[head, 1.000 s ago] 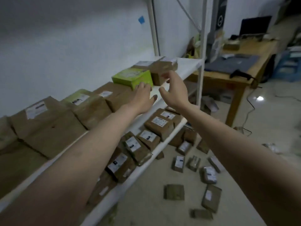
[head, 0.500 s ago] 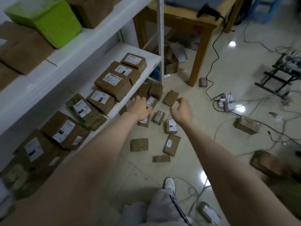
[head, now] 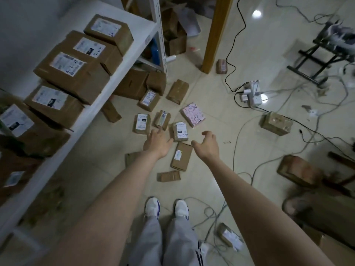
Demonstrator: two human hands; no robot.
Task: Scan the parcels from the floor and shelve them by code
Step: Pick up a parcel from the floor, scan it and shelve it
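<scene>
At six o'clock we see our own white shoes (head: 152, 207) and grey trousers (head: 165, 239) on the pale tiled floor (head: 221, 116). A crumpled labelled parcel (head: 229, 237) lies among loose cables (head: 209, 215) at four o'clock from them. Both our bare arms reach forward and down. Our left hand (head: 157, 143) is empty, fingers loose and pointing ahead, grasping nothing. Our right hand (head: 208, 144) is empty too, fingers lightly curled with the thumb apart, closed round nothing. How high the hands are above the floor we cannot tell. Between our wrists lies a flat brown box (head: 181, 156) with a small label, and at six o'clock from it a short taped box (head: 170, 176). At twelve o'clock from the gap between the hands sits a handwritten-label parcel (head: 180, 131). At eleven o'clock from the left hand lie a white-label parcel (head: 142, 123) and a narrow taped parcel (head: 162, 120) side by side. A pink patterned box (head: 193, 114) lies at eleven o'clock from the right hand. Farther on are a small labelled box (head: 149, 99) and a plain brown box (head: 177, 91). At ten o'clock a white shelf (head: 123, 60) carries large labelled cartons (head: 71, 72). At twelve o'clock stands a wooden table leg (head: 217, 33), at two o'clock a power strip (head: 253, 93).
</scene>
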